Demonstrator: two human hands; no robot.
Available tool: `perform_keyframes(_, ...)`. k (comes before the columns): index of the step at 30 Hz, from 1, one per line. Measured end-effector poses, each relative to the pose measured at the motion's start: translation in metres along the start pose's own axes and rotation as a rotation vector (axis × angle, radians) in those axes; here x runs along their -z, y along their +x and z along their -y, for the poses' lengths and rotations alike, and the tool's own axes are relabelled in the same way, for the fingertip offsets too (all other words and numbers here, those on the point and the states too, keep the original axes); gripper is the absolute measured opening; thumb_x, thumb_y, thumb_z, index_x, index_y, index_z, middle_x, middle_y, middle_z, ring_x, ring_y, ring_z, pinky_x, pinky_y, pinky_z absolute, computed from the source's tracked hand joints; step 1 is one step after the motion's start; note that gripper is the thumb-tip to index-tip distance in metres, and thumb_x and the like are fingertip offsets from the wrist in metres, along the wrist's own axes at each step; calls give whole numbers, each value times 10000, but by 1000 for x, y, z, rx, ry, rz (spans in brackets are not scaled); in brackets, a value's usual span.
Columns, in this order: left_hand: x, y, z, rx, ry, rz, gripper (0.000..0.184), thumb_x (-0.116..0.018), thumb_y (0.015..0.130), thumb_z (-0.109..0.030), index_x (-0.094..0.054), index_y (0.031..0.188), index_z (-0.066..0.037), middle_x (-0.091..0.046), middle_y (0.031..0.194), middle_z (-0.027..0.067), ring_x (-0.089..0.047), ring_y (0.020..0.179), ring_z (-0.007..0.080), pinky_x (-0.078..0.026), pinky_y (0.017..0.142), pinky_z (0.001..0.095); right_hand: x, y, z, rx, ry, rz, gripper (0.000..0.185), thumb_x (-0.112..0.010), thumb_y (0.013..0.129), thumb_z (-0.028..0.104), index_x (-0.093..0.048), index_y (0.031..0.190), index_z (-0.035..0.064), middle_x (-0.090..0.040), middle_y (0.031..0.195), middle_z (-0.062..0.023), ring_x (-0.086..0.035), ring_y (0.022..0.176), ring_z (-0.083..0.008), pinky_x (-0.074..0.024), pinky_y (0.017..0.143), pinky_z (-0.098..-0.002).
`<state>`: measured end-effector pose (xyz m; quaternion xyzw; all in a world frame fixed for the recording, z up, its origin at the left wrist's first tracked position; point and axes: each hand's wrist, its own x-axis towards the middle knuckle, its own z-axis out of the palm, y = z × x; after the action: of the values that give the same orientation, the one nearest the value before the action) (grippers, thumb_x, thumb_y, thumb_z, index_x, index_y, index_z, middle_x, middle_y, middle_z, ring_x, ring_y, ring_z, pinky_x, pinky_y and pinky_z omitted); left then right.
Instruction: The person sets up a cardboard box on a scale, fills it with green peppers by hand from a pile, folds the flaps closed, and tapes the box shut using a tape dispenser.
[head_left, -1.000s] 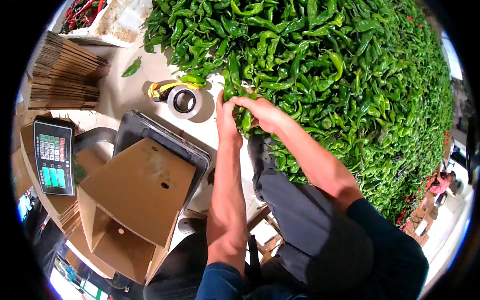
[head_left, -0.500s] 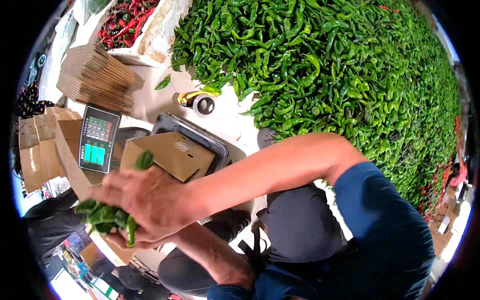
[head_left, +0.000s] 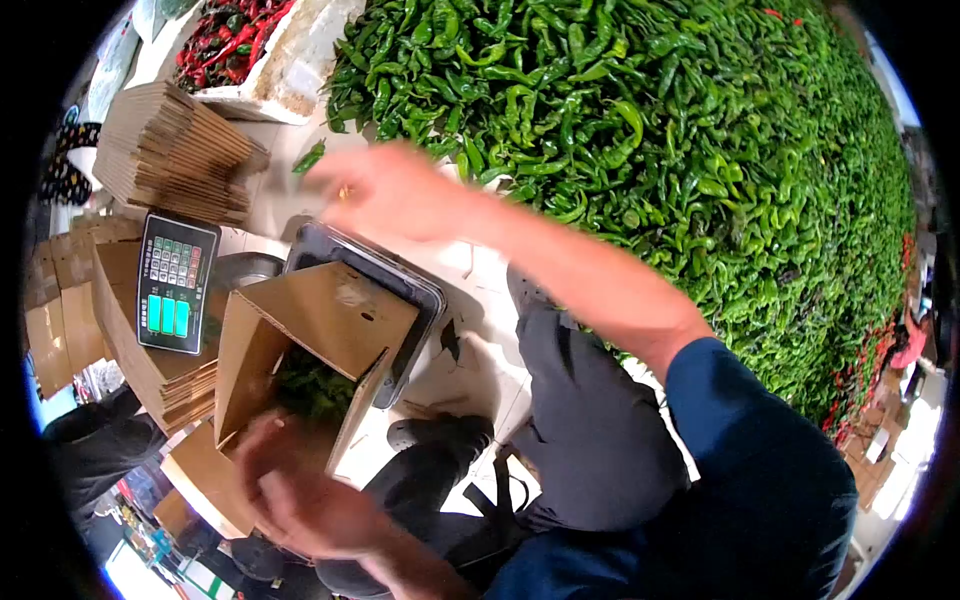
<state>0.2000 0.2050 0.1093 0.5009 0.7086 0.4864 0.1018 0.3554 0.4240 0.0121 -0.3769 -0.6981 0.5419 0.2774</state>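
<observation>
My left hand [head_left: 300, 505] is by the lower opening of a cardboard box [head_left: 335, 300], its fingers loosely curled and apart, nothing seen in them. Inside the box lie green peppers [head_left: 310, 385]. Blurred by motion, my right hand [head_left: 385, 190] hovers above the floor between the box and the big heap of green peppers [head_left: 620, 150]; its fingers are smeared, and a bit of yellow shows by them. Under the box is a black scale platform [head_left: 425, 300], with its keypad display [head_left: 177, 285] to the left.
Folded cardboard [head_left: 175, 150] is stacked at the upper left, near a white foam box [head_left: 305, 65] of red peppers [head_left: 230, 40]. More cardboard boxes [head_left: 70, 290] stand at the left edge. One loose green pepper [head_left: 310, 157] lies on the floor.
The hands have parted: my right hand swung up and away from the box, my left stayed low. The bunch of peppers has left them, and green peppers now show inside the box.
</observation>
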Motion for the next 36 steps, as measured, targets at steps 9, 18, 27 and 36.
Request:
perform_keyframes(9, -269, -127, 120, 1587, -603, 491, 277, -562, 923, -115, -530, 1193, -61, -561, 1007, 64, -582, 975, 200, -541, 872, 487, 8, 63, -212, -195, -1121, 389, 733, -671, 877, 168, -355, 1538, 155, -414, 1507, -211, -424, 1387, -421, -378, 1056, -669)
perform_keyframes(18, -296, -124, 151, 1650, -796, 420, 155, -541, 851, -68, -480, 733, -149, -477, 787, 1, -537, 962, 202, -520, 848, 495, -18, 106, -242, -440, -1138, 379, 952, -768, 816, 359, -232, 1594, 234, -370, 1567, -115, -438, 1349, -475, -415, 973, -752)
perform_keyframes(27, -305, -134, 175, 1674, -848, 312, 89, -608, 859, -172, -524, 887, -166, -514, 1015, 17, -536, 1097, 234, -498, 892, 543, 10, 70, -248, -366, -1109, 343, 605, -720, 774, 195, -495, 1323, 74, -582, 1294, -113, -613, 1153, -354, -562, 891, -487)
perform_keyframes(36, -331, -112, 175, 1636, -1142, 229, 641, -663, 925, -414, -364, 1458, -220, -454, 1296, 110, -478, 1256, 330, -394, 1052, 611, 28, 39, -243, -353, -1202, 980, 657, -656, 807, 171, -515, 1445, 243, -604, 1311, -113, -667, 1104, -351, -563, 849, -516)
